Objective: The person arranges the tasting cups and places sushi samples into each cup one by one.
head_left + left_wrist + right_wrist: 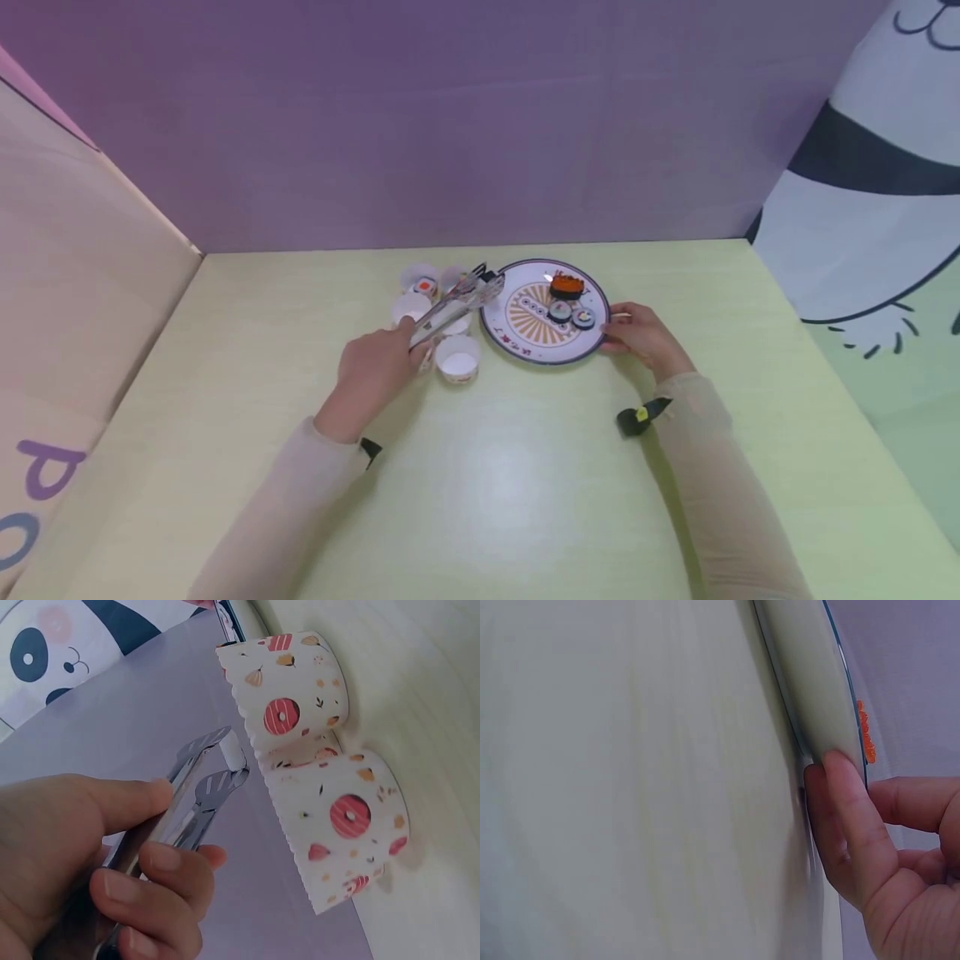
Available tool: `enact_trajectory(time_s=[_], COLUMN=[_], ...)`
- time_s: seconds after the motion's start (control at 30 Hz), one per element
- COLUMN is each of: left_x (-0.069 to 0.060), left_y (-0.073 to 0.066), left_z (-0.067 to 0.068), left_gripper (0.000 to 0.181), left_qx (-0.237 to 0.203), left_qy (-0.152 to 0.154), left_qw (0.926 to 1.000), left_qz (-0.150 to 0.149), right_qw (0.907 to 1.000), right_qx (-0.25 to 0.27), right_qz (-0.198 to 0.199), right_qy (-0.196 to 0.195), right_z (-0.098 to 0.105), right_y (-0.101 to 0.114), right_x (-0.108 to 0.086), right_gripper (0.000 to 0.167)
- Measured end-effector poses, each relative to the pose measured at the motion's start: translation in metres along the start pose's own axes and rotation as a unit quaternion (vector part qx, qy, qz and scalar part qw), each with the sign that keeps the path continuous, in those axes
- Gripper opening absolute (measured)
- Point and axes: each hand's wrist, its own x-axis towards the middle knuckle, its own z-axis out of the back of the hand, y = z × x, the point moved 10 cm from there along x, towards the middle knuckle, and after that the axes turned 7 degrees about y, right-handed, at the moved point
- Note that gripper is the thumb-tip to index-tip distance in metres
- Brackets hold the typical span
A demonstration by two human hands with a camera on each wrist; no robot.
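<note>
Tongs (438, 326): metal, in the left hand (378, 362), centre of the head frame, angled toward upper right. Fingers curled round the arms; tips slightly apart, a small white piece (234, 750) between them in the left wrist view.

Plate (502, 329): round, white, dark rim, printed rays; on the surface (495, 483), just right of centre. The tips reach its left edge in the head frame; contact cannot be told.

Right hand (637, 335): fingers closed on the plate's right rim, pinching it.

On the plate, right half: one orange-topped piece (567, 287); below it, two rolls (559, 312), side by side.

Cups (457, 360): several, white, printed, clustered left of the plate, partly hidden by the tongs. An orange-centred piece (425, 287) sits in the upper-left cup.

Wall (450, 125): purple, across the top.
</note>
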Motion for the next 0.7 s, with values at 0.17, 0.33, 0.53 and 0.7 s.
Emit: enact_trajectory(time_s=[0.17, 0.33, 0.53, 0.7], left_x=[-0.01, -0.021, -0.032, -0.04], left_y=[0.01, 0.017, 0.026, 0.031], left_z=[0.002, 0.007, 0.005, 0.005], left_gripper=[0.041, 0.038, 0.036, 0.035], left_qx=[-0.001, 0.005, -0.004, -0.004], left_qy=[-0.004, -0.027, -0.022, -0.024], left_qw=[1.0, 0.9994, 0.9996, 0.9996], left_qz=[-0.006, -0.021, -0.018, -0.011], right_qw=[1.0, 1.0, 0.9999, 0.9999], right_qx=[-0.004, 0.003, 0.01, -0.001], right_qz=[-0.003, 0.004, 0.002, -0.011], right_qy=[-0.002, -0.001, -0.002, -0.003], right_z=[0.0, -0.002, -0.002, 0.0], right_y=[-0.001, 0.001, 0.002, 0.0], right_x=[0.001, -0.001, -0.001, -0.001], right_gripper=[0.046, 0.047, 0.047, 0.047])
